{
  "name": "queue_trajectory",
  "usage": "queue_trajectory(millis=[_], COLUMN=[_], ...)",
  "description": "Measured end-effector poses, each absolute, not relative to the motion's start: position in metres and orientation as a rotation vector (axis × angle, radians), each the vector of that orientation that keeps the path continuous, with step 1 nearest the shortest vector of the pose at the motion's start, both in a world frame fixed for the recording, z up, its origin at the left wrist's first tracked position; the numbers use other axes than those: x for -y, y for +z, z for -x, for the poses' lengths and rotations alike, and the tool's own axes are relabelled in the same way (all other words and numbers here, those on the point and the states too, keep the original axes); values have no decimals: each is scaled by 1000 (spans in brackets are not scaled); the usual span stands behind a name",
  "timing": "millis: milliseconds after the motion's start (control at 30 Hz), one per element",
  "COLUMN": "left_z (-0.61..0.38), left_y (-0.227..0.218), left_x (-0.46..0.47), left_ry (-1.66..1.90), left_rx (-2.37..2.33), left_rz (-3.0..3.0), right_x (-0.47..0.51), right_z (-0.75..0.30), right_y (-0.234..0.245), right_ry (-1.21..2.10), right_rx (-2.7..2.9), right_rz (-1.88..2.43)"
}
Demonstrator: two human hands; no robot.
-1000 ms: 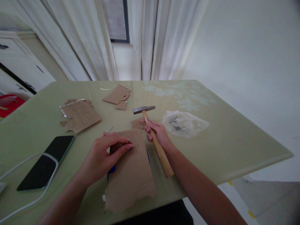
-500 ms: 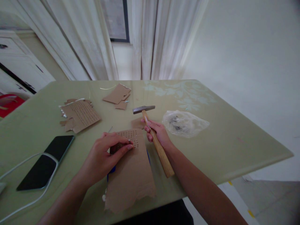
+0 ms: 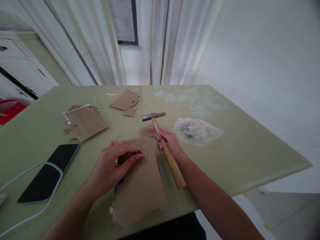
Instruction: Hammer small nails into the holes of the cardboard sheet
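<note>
My left hand (image 3: pixel 112 165) rests on a torn sheet of brown cardboard (image 3: pixel 140 186) with rows of small holes near its top. Its thumb and forefinger pinch a small nail (image 3: pixel 137 151) upright on the sheet. My right hand (image 3: pixel 168 141) is wrapped round the wooden handle of a hammer (image 3: pixel 160 140), close below the metal head (image 3: pixel 153 116). The hammer head hangs just above the table, beyond the sheet. Something blue (image 3: pixel 119 181) shows under the cardboard's edges.
A clear plastic bag (image 3: pixel 197 131) with dark small parts lies right of the hammer. More perforated cardboard pieces (image 3: pixel 85 123) and scraps (image 3: pixel 126 101) lie farther back. A black phone (image 3: pixel 50 173) with a white cable (image 3: pixel 30 213) sits at the left. The green table's front edge (image 3: pixel 250 190) is near me.
</note>
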State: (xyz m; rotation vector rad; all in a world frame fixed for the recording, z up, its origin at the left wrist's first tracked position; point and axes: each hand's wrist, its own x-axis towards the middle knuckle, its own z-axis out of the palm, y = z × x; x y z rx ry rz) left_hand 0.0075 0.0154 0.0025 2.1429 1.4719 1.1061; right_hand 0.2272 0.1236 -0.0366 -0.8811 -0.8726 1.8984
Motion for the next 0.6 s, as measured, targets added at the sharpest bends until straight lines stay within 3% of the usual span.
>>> queue_trajectory(millis=[333,600], left_z=[-12,-13], left_y=[8,2], left_x=[-17,-21], left_ry=[1121,1117], left_rx=[-1418,-1343], left_rz=[-2149,-2175], right_x=[-122,-106], right_z=[-230,-261], right_y=[-33,12], right_ry=[1862,1812], right_rx=[955,1191], right_rz=[890,831])
